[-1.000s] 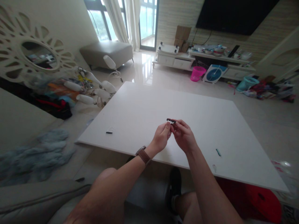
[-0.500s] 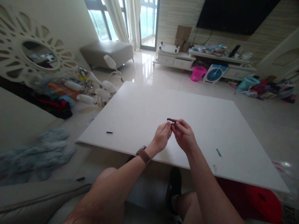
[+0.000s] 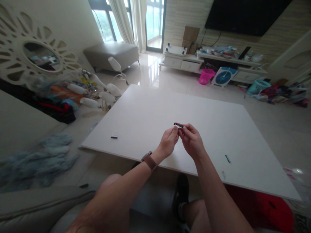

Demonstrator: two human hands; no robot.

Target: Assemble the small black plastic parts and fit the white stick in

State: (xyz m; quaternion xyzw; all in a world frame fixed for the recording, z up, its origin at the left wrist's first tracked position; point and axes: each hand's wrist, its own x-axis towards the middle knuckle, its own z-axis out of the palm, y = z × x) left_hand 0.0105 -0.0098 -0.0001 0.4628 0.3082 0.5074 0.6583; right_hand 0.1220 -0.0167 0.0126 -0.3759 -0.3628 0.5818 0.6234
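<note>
Both my hands meet above the near middle of the white table (image 3: 150, 110). My left hand (image 3: 168, 141), with a brown watch on its wrist, and my right hand (image 3: 191, 139) are closed in a pinch on a small black object (image 3: 178, 125) held between their fingertips. What the object is I cannot make out. A small black piece with a clear bit (image 3: 114, 136) lies on the table to the left. A small teal piece (image 3: 227, 158) lies to the right, near the front edge.
A grey-blue cloth (image 3: 36, 158) lies on the floor to the left. White lamp parts and clutter (image 3: 97, 92) sit beyond the table's left corner. A red thing (image 3: 264, 207) shows under the table's right side. A TV stand (image 3: 211, 61), pink basket (image 3: 205, 76) and fan stand at the back.
</note>
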